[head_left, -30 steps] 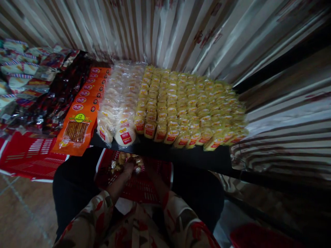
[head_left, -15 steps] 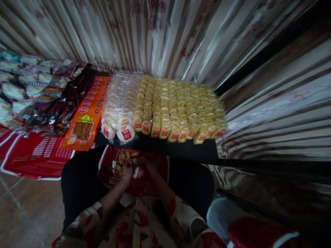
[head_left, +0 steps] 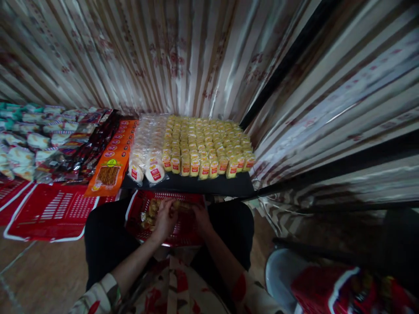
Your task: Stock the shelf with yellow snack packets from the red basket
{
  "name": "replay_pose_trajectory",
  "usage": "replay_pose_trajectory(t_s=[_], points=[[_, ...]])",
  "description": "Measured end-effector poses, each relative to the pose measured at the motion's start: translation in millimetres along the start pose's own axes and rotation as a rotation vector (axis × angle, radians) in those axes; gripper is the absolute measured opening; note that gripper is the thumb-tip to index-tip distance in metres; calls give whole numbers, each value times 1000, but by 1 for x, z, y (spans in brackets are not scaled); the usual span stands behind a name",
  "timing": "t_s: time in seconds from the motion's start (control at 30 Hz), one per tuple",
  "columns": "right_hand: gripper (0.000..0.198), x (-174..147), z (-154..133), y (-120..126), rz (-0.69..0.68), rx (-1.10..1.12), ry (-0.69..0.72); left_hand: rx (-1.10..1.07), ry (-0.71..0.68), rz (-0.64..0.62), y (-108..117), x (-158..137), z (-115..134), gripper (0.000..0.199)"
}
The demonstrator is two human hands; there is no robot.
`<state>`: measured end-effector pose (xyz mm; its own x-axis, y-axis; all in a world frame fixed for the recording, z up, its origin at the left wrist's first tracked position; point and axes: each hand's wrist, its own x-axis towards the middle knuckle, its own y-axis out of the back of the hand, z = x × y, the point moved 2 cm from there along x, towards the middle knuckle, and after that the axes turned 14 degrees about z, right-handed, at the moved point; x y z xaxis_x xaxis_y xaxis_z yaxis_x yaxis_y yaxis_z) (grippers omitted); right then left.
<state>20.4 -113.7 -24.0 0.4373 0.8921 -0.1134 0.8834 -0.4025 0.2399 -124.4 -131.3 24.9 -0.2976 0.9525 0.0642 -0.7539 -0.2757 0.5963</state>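
Note:
A red plastic basket (head_left: 132, 207) sits between my knees, under the black table edge. Small gold-wrapped snacks (head_left: 149, 219) lie in its left part. Over the basket, a short row of gold-wrapped packets (head_left: 183, 206) spans the gap between my hands. My left hand (head_left: 165, 220) is closed with its fingers bent around the left end of that row. At the right end, my right hand (head_left: 201, 218) grips the row, its fingertips partly lost in the dark. Print on the wrappers is too dim to read.
On the black table (head_left: 209, 186) stand rows of yellow wrapped cakes (head_left: 204, 150), white round packaged cakes (head_left: 154, 171), orange snack packets (head_left: 108, 170), dark packets (head_left: 93, 150) and white-and-blue bags (head_left: 37, 140). Red baskets (head_left: 55, 209) sit at left. A pale bucket (head_left: 281, 274) and filled red basket (head_left: 321, 290) stand at right.
My view has shifted, showing more at right. My hands have moved from low among the gold snacks to either end of a row of packets, farther apart.

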Motion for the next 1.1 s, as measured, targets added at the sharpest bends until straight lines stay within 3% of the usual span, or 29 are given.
replay_pose_trajectory(t_s=[0.1, 0.2, 0.53, 0.73, 0.83, 0.93, 1.03, 1.1], points=[[27, 0, -17, 17, -72, 158, -293, -27, -92, -104, 7, 4, 23, 28], [27, 3, -32, 35, -106, 261, -502, -40, -132, -212, 12, 9, 40, 21], [41, 15, -51, 67, -58, 289, -581, -281, -119, -333, -9, 26, 92, 25], [47, 24, -57, 80, -45, 283, -483, -295, -187, -428, -25, 33, 117, 30], [59, 27, -57, 86, 21, 298, -390, -297, -205, -392, -28, 39, 135, 25], [61, 31, -56, 93, 200, 271, -165, -294, -210, -300, -31, 49, 156, 24], [42, 43, -58, 98, 397, 85, 192, -283, -251, -189, -37, 60, 178, 25], [39, 55, -58, 96, 456, -59, 389, -258, -295, -126, -44, 68, 190, 25]])
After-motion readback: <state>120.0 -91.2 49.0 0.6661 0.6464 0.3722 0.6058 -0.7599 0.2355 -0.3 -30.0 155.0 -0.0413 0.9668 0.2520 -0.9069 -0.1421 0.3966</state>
